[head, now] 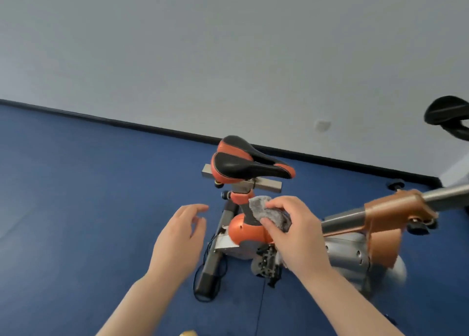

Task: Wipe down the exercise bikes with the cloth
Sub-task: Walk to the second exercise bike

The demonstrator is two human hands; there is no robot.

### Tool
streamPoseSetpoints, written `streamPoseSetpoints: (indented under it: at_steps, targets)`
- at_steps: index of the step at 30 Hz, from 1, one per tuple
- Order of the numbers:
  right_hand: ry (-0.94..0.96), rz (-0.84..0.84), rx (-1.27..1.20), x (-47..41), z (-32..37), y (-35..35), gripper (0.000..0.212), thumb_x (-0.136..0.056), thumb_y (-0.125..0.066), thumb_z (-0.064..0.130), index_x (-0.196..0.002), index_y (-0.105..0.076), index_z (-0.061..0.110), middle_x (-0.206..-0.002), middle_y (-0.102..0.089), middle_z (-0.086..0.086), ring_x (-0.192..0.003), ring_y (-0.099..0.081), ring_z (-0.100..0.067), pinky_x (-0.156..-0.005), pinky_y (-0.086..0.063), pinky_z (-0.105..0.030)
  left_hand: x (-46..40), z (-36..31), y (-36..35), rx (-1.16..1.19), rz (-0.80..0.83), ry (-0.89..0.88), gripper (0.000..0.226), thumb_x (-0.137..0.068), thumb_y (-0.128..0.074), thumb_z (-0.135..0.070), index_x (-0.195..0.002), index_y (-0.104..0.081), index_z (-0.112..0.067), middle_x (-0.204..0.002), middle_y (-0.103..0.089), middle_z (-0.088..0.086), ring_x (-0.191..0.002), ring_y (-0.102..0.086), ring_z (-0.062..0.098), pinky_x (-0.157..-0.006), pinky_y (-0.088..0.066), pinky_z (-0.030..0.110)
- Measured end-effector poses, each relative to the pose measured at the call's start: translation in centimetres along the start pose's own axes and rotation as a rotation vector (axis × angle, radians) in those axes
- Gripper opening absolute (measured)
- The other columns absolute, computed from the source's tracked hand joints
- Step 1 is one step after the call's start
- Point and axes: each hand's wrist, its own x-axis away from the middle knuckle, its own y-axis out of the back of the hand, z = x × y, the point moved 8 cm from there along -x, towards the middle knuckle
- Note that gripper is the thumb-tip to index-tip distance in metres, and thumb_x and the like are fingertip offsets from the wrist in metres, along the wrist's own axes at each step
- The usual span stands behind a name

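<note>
**Cloth pressed to the seat post, much of the bike out of sight**

While the grey cloth (pixel 270 212) sat bunched against the dark seat post just under the saddle clamp, the right hand (pixel 295 230) pinched it between thumb and curled fingers, covering its lower half so its full size could not be told. That hand also hid the stretch of frame behind it. Above the cloth stood the black and orange saddle (pixel 250 163) of the exercise bike (pixel 243 230), whose orange housing showed just left of the knuckles. The left hand (pixel 179 236) hovered nearby, fingers loosely spread and holding nothing, apart from the bike. A pedal below was blurred. The handlebar stem (pixel 396 210) ran off the right edge, its bars cut off. A black saddle (pixel 445 113) of a second bike showed only in part at that edge, above the blue floor (pixel 88 196).
</note>
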Motion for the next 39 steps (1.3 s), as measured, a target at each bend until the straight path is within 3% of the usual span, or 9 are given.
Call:
streamPoseSetpoints:
  at_steps: [7, 11, 15, 19, 23, 27, 30, 33, 39]
  targets:
    - [0.057, 0.086, -0.063, -1.1, 7.2, -10.1, 0.026, -0.074, -0.078, 0.012, -0.094, -0.065, 0.020, -0.095, -0.062, 0.011, -0.094, -0.057, 0.000, -0.083, -0.037, -0.002, -0.1, 9.3, 7.8, 0.033, -0.102, 0.096, 0.025, -0.097, -0.043, -0.026, -0.115, -0.054, -0.039, -0.112, -0.054, -0.023, -0.081, -0.056, -0.001, -0.067, -0.046, 0.025]
    - [0.031, 0.071, -0.017, -1.5, 10.9, -16.7, 0.025, -0.073, -0.079, 0.012, -0.093, -0.065, 0.018, -0.093, -0.062, 0.011, -0.089, -0.056, 0.000, -0.080, -0.038, -0.001, -2.6, 14.8, 12.4, -0.016, -0.059, 0.084, 0.026, -0.097, -0.042, -0.027, -0.117, -0.054, -0.037, -0.112, -0.053, -0.023, -0.073, -0.054, 0.003, -0.064, -0.044, 0.024]
    - [-0.036, 0.032, -0.019, -1.9, 14.2, -22.4, 0.023, -0.074, -0.078, 0.011, -0.092, -0.065, 0.017, -0.092, -0.062, 0.008, -0.089, -0.057, -0.004, -0.078, -0.039, -0.003, -5.2, 18.9, 17.2, -0.085, 0.000, 0.010, 0.025, -0.097, -0.042, -0.027, -0.117, -0.054, -0.037, -0.110, -0.051, -0.026, -0.084, -0.056, 0.000, -0.071, -0.046, 0.024]
    - [-0.083, 0.028, 0.008, -3.1, 16.4, -26.4, 0.022, -0.076, -0.076, 0.014, -0.093, -0.064, 0.020, -0.094, -0.061, 0.011, -0.089, -0.057, -0.002, -0.077, -0.044, -0.009, -8.5, 22.1, 20.2, -0.083, 0.044, 0.014, 0.025, -0.097, -0.041, -0.028, -0.115, -0.054, -0.038, -0.113, -0.052, -0.024, -0.077, -0.056, 0.003, -0.067, -0.049, 0.028]
    - [-0.100, 0.012, 0.039, -5.5, 17.8, -28.5, 0.022, -0.076, -0.076, 0.014, -0.093, -0.064, 0.021, -0.094, -0.061, 0.012, -0.090, -0.058, -0.003, -0.078, -0.046, -0.013, -12.0, 23.3, 21.2, -0.044, 0.080, -0.025, 0.025, -0.097, -0.039, -0.030, -0.115, -0.052, -0.040, -0.112, -0.051, -0.026, -0.066, -0.051, 0.004, -0.058, -0.042, 0.024]
    - [-0.112, -0.028, 0.093, -9.4, 17.3, -30.5, 0.023, -0.075, -0.078, 0.015, -0.094, -0.065, 0.020, -0.094, -0.063, 0.009, -0.090, -0.058, -0.003, -0.076, -0.044, -0.007, -17.2, 23.5, 21.2, -0.080, 0.109, -0.078, 0.026, -0.097, -0.040, -0.030, -0.119, -0.052, -0.037, -0.118, -0.051, -0.024, -0.074, -0.051, 0.008, -0.068, -0.044, 0.024]
    - [-0.150, -0.046, 0.106, -12.7, 16.1, -32.3, 0.024, -0.075, -0.078, 0.014, -0.094, -0.065, 0.020, -0.096, -0.062, 0.010, -0.090, -0.058, -0.004, -0.076, -0.044, -0.009, -22.0, 23.3, 21.1, -0.160, 0.128, -0.155, 0.028, -0.097, -0.039, -0.030, -0.123, -0.052, -0.034, -0.123, -0.050, -0.022, -0.094, -0.054, 0.009, -0.076, -0.044, 0.024]
    - [-0.174, -0.105, 0.073, -16.6, 14.8, -33.8, 0.024, -0.075, -0.078, 0.012, -0.093, -0.066, 0.021, -0.095, -0.062, 0.010, -0.090, -0.058, -0.002, -0.077, -0.041, -0.003, -28.0, 23.3, 21.4, -0.198, 0.127, -0.197, 0.029, -0.097, -0.039, -0.030, -0.123, -0.052, -0.034, -0.125, -0.050, -0.023, -0.109, -0.052, 0.006, -0.085, -0.045, 0.026]
    - [-0.251, -0.183, 0.086, -25.1, 11.8, -34.6, 0.026, -0.073, -0.078, 0.010, -0.090, -0.064, 0.024, -0.093, -0.061, 0.015, -0.090, -0.057, 0.001, -0.073, -0.042, -0.006, -40.2, 20.9, 21.1, -0.312, 0.172, -0.274, 0.030, -0.097, -0.039, -0.031, -0.124, -0.051, -0.033, -0.129, -0.050, -0.021, -0.113, -0.051, 0.006, -0.087, -0.044, 0.026]
